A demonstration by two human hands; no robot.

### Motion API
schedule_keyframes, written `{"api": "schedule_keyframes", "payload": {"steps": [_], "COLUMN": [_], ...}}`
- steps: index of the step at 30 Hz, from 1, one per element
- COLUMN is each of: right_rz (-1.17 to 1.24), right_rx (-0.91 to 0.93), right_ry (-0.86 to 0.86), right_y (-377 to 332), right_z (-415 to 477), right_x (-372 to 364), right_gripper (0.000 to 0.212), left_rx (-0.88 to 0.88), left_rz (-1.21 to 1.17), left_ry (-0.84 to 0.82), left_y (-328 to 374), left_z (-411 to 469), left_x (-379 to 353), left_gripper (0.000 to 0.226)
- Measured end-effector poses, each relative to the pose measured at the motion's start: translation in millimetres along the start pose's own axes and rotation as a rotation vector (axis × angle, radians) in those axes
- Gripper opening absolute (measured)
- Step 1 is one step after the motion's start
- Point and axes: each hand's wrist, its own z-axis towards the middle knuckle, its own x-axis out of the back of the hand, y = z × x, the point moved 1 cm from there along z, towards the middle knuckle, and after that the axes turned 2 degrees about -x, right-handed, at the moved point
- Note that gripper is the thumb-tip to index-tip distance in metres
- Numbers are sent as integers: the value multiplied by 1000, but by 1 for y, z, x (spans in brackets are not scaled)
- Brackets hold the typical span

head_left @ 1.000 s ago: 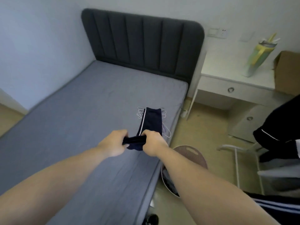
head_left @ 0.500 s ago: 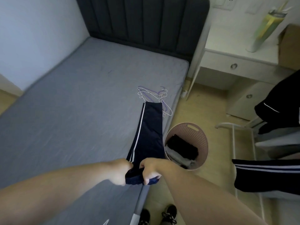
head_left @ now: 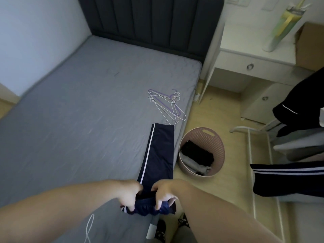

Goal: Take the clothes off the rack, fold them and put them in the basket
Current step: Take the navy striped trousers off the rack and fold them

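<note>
Dark navy track trousers [head_left: 158,155] with a white side stripe lie stretched lengthwise along the right edge of the grey bed [head_left: 84,120]. My left hand [head_left: 130,196] and my right hand [head_left: 164,193] both grip the bunched waistband end at the bed's near corner. A pink woven basket [head_left: 203,135] stands on the floor right beside the bed, with folded dark and grey clothes inside. At the right, the white rack [head_left: 250,155] still carries dark garments [head_left: 289,179], one with white stripes.
Several wire hangers [head_left: 166,104] lie on the bed beyond the trousers' far end. A white desk [head_left: 254,64] with drawers stands at the back right beside the dark headboard [head_left: 150,21]. My shoes [head_left: 160,228] show on the wooden floor below.
Both hands have pulled the trousers toward me along the bed edge, so the cloth now lies long and flat. The view has tilted down, which brings the basket and rack into sight.
</note>
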Motion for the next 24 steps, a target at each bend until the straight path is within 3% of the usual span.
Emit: {"api": "schedule_keyframes", "payload": {"steps": [5, 10, 14, 19, 24], "right_rz": [138, 234, 308, 283, 116], "right_rx": [62, 79, 99, 110, 68], "right_ry": [258, 366, 425, 522, 521], "right_y": [9, 32, 53, 80, 87], "right_z": [27, 108, 207, 337, 418], "right_x": [64, 158, 233, 307, 355], "right_gripper": [52, 44, 48, 53, 63], "left_rx": [23, -5, 21, 80, 124], "left_rz": [-130, -269, -391, -479, -357], "left_ry": [265, 421, 547, 617, 615], "left_y": [-25, -55, -89, -140, -169], "left_z": [46, 142, 246, 390, 487], "left_x": [54, 116, 166, 214, 244], "left_gripper": [29, 22, 37, 37, 39]}}
